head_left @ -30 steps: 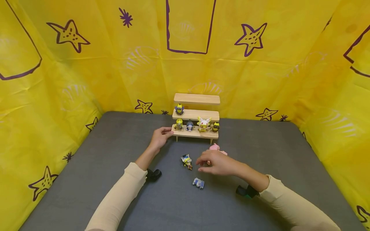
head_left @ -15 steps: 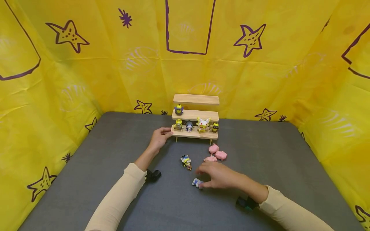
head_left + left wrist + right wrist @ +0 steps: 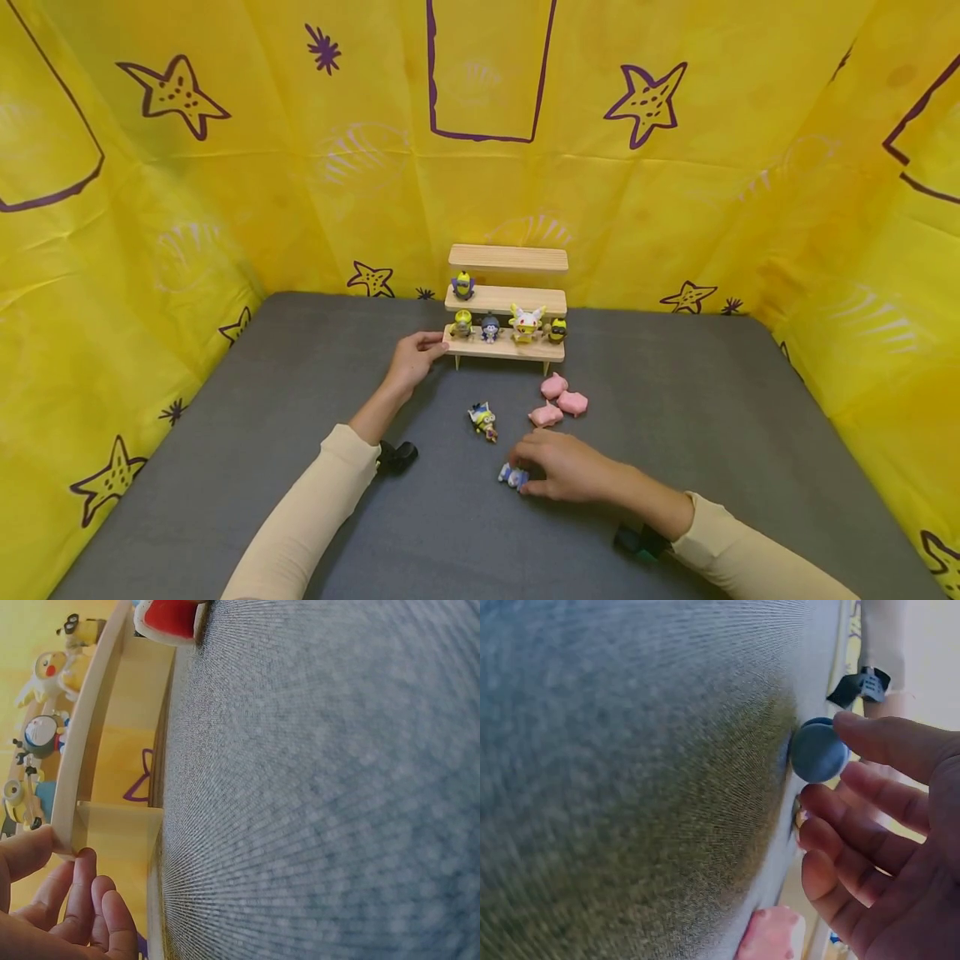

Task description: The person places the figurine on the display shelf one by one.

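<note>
My left hand (image 3: 412, 362) pinches the left end of the lowest tier of a three-tier wooden display stand (image 3: 506, 299), thumb above and fingertips below in the left wrist view. Low over the table, my right hand (image 3: 566, 468) pinches a small blue-and-white figurine (image 3: 511, 476) lying down. Its rounded blue part (image 3: 819, 754) shows between thumb and index finger in the right wrist view, the other fingers loosely curled. Just beyond lies a yellow minion figurine (image 3: 483, 422) on its back.
Three pink pig figurines (image 3: 572, 404) lie beyond the right hand, in front of the stand. Several figurines stand on the lowest tier, among them a white-hooded one (image 3: 527, 323). A caped minion (image 3: 462, 286) is on the middle tier. Yellow cloth (image 3: 480, 183) walls the grey table.
My right hand has moved from over the pink pigs toward me, down to the blue-and-white figurine, and now pinches it. The pigs came into view. My left hand keeps its hold.
</note>
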The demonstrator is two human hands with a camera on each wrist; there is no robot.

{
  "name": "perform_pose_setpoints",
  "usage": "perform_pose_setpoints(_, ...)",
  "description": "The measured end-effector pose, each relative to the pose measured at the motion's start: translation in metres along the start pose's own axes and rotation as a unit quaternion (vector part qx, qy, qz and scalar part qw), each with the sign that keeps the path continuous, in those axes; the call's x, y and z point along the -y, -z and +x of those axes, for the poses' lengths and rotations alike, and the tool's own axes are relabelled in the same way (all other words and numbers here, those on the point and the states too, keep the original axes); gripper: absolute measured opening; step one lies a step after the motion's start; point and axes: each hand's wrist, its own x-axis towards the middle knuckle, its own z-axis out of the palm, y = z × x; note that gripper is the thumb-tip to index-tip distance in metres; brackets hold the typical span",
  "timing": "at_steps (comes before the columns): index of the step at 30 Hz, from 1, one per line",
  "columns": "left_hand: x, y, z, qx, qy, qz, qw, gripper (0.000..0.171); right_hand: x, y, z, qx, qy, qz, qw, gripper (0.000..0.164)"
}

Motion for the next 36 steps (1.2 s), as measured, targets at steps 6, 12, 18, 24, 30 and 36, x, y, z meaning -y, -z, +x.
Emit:
perform_pose_setpoints(6, 0.001, 0.0, -0.001, 0.0, 0.002, 0.001, 1.0, 0.034, 0.0, -0.005, -0.001, -0.003, -0.003, -0.007, 1.0, 0.028)
perform_pose_setpoints(12, 0.001, 0.0, 0.0, -0.002, 0.004, 0.001, 1.0, 0.034, 0.0, -0.007, -0.002, -0.015, 0.006, -0.014, 1.0, 0.027)
perform_pose_setpoints(18, 0.002, 0.0, 0.001, -0.003, 0.001, 0.0, 1.0, 0.034, -0.002, -0.007, -0.002, -0.019, 0.013, -0.003, 1.0, 0.027)
perform_pose_setpoints(24, 0.001, 0.0, 0.002, -0.002, 0.004, 0.0, 1.0, 0.034, -0.009, -0.005, 0.0, -0.017, -0.024, 0.095, 0.995, 0.022)
perform_pose_setpoints(30, 0.0, 0.001, 0.002, -0.001, 0.004, 0.005, 1.0, 0.035, -0.016, -0.005, 0.0, -0.029, -0.032, 0.147, 0.988, 0.017)
perform_pose_setpoints(36, 0.001, 0.0, 0.001, -0.003, 0.0, 0.002, 1.0, 0.034, -0.02, -0.002, 0.001, -0.054, -0.031, 0.159, 0.985, 0.013)
